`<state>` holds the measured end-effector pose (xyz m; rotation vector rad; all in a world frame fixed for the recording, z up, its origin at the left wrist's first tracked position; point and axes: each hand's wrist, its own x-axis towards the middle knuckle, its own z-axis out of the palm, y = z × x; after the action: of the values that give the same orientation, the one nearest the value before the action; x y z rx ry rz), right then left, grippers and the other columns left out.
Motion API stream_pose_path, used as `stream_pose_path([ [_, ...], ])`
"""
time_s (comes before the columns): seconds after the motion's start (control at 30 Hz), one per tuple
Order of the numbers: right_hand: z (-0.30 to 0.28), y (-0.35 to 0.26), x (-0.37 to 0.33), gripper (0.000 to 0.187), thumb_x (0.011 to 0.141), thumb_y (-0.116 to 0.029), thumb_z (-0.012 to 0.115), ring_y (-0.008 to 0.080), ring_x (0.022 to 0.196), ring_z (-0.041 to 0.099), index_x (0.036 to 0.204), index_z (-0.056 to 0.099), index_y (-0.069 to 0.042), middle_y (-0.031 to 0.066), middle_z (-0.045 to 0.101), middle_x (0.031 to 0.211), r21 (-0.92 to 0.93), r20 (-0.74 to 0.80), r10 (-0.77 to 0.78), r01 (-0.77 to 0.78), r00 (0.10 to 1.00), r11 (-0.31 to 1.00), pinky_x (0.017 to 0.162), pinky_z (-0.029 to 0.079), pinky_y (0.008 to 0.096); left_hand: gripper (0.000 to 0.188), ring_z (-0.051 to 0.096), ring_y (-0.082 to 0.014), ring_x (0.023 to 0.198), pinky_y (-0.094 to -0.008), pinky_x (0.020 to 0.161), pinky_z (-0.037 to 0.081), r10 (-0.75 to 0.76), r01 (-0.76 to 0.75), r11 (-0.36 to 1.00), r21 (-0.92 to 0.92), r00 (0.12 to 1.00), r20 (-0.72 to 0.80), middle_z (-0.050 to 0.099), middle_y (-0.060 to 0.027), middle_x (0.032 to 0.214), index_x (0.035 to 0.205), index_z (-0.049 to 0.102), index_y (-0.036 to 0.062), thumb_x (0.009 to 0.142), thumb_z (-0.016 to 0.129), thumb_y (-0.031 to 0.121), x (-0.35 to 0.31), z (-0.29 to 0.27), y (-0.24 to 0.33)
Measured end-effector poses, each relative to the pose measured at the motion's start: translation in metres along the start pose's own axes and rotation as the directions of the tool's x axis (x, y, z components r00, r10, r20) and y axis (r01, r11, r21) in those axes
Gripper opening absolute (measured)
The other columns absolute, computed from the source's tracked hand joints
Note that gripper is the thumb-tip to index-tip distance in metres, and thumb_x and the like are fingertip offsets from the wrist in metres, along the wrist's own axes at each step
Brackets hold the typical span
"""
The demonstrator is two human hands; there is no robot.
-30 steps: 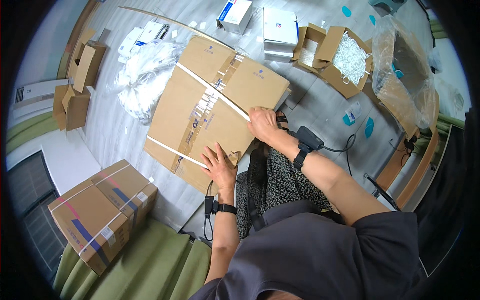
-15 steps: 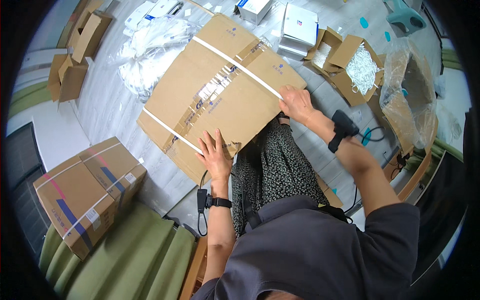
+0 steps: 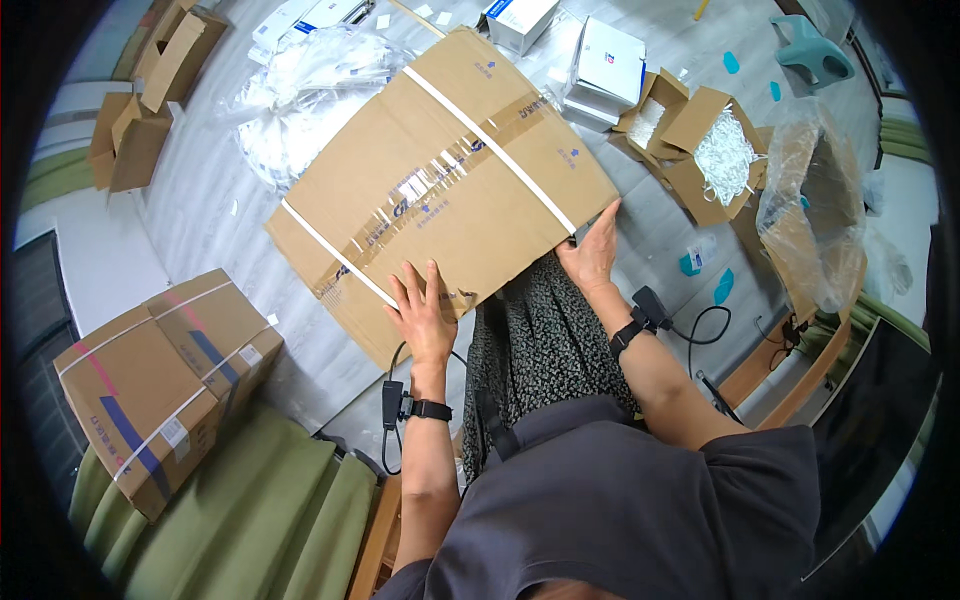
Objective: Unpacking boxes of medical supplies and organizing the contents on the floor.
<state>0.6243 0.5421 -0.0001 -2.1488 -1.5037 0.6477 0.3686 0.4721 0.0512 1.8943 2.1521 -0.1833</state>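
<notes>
A large brown cardboard box (image 3: 340, 200), bound with two white straps and taped along its middle, sits tilted in front of me. My left hand (image 3: 424, 318) lies on its top by the near edge, fingers spread, close to the left white strap (image 3: 340, 256). A small tear shows in the cardboard beside that hand. At the near right edge, my right hand (image 3: 592, 255) rests against the box side with thumb and fingers apart, just past the end of the right white strap (image 3: 500, 158). Its fingertips reach the right corner, and part of the palm side is hidden.
Another strapped carton (image 3: 170, 380) stands at left by a green curtain (image 3: 250, 500). Clear plastic wrap (image 3: 310, 100) lies beyond the box. White boxes (image 3: 605, 65), an open carton of white filler (image 3: 725, 150) and a plastic-lined carton (image 3: 815, 220) stand at right. A teal stool (image 3: 810, 50) is farther back.
My right hand has let go of the right strap and moved down to the box's near right edge. The left hand stays spread on top. The box has shifted slightly.
</notes>
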Motion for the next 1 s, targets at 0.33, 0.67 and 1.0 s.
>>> stream_pose_path([
  [0.33, 0.008, 0.018, 0.016, 0.096, 0.071, -0.012, 0.070, 0.0442, 0.124, 0.036, 0.140, 0.006, 0.009, 0.0332, 0.033, 0.134, 0.114, -0.085, 0.032, -0.023, 0.996, 0.993, 0.103, 0.034, 0.0431, 0.095, 0.023, -0.0403, 0.136, -0.0634, 0.098, 0.031, 0.007, -0.007, 1.000, 0.020, 1.000, -0.006, 0.023, -0.0122, 0.150, 0.143, 0.031, 0.0274, 0.060, 0.076, 0.013, 0.001, 0.002, 0.008],
  [0.67, -0.046, -0.009, 0.101, 0.075, 0.076, -0.017, 0.066, 0.0402, 0.127, 0.035, 0.138, 0.028, 0.003, 0.0266, 0.036, 0.137, 0.023, -0.012, -0.271, 0.271, 0.963, 0.962, 0.105, 0.028, 0.0462, 0.063, 0.047, -0.0362, 0.114, -0.0444, 0.093, 0.041, -0.387, 0.282, 0.824, -0.492, 0.914, -0.124, 0.047, -0.0190, 0.125, 0.123, 0.049, 0.0058, 0.068, 0.075, 0.021, -0.003, -0.011, -0.019],
  [1.0, 0.058, -0.159, 0.114, 0.063, 0.084, -0.031, 0.059, 0.0285, 0.136, 0.027, 0.138, 0.036, -0.006, 0.0124, 0.032, 0.145, -0.154, 0.329, -0.724, 0.791, 0.606, 0.592, 0.111, 0.014, 0.0514, 0.032, 0.054, -0.0355, 0.084, -0.0440, 0.074, 0.045, -0.840, 0.656, 0.400, -0.640, 0.541, 0.030, 0.052, -0.0178, 0.088, 0.088, 0.048, -0.0008, 0.071, 0.072, 0.012, -0.070, 0.027, 0.007],
])
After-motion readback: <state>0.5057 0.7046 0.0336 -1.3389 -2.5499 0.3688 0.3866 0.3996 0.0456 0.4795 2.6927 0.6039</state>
